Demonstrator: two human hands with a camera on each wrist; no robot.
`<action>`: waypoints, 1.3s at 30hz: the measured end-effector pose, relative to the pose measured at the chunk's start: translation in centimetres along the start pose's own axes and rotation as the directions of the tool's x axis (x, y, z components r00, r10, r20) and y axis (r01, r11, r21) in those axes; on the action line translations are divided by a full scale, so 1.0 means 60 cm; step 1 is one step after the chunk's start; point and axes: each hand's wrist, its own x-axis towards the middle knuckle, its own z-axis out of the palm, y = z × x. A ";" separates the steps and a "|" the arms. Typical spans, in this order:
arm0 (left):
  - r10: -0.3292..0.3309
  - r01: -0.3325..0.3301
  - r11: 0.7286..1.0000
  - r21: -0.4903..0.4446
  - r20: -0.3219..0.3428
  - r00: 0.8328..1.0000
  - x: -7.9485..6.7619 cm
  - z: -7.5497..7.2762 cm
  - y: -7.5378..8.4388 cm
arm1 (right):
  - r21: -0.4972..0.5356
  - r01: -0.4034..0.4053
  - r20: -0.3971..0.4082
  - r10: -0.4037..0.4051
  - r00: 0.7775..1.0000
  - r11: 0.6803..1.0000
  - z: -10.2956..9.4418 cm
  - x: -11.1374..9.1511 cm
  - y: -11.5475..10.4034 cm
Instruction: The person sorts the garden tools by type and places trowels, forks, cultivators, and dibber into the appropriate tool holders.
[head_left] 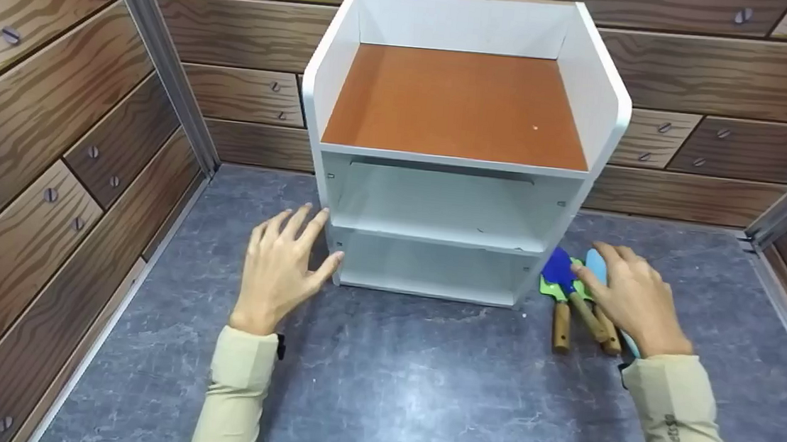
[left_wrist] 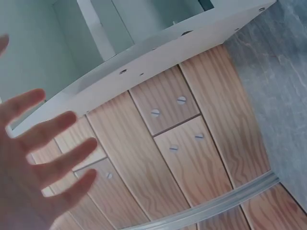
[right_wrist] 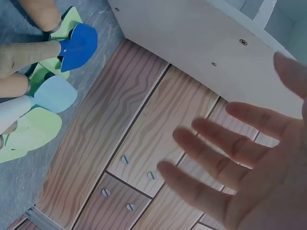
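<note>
A white shelf unit (head_left: 435, 230) with a brown top board (head_left: 457, 105) stands upright in the middle. My left hand (head_left: 279, 268) is spread beside its left side, holding nothing; the left wrist view shows those fingers apart. Over on the right, my right hand (head_left: 632, 299) hovers with loosely bent fingers around a group of small garden tools, and nothing is in its grasp in the right wrist view. Among them are a blue trowel (right_wrist: 79, 47), a light blue trowel (right_wrist: 55, 93) and several green-headed tools (right_wrist: 36, 128), some with wooden handles. My hand partly hides them in the head view.
Wood-patterned panels (head_left: 239, 33) form walls behind and on both sides. Grey metal strips (head_left: 166, 51) run along their corners. The floor (head_left: 415, 379) is dark grey with a marbled pattern. Inside the shelf unit, a middle shelf (head_left: 434, 240) divides two compartments.
</note>
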 end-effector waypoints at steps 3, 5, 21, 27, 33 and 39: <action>0.039 -0.041 0.999 -0.029 -0.081 0.996 -0.001 0.009 0.001 | -0.020 0.031 -0.086 -0.032 0.996 0.999 0.002 -0.004 0.003; 0.065 -0.070 0.997 -0.045 -0.103 0.993 -0.001 0.017 0.002 | -0.020 0.037 -0.113 -0.039 0.993 0.999 0.005 -0.008 0.006; 0.129 -0.129 0.992 -0.008 -0.011 0.992 -0.003 0.063 0.009 | 0.001 0.011 -0.064 -0.011 0.998 1.000 0.008 -0.015 0.022; 0.078 -0.078 0.997 0.028 0.010 0.997 -0.004 0.074 0.015 | 0.037 -0.007 -0.022 0.008 1.000 0.999 0.011 -0.017 0.026; 0.021 -0.021 1.000 -0.004 -0.017 1.000 0.002 0.093 0.036 | 0.081 -0.031 0.007 0.031 0.999 0.996 0.010 -0.018 0.035; 0.003 -0.006 1.000 -0.027 -0.093 0.996 0.001 0.111 0.047 | 0.144 -0.081 0.049 0.075 0.996 0.986 0.020 -0.016 0.044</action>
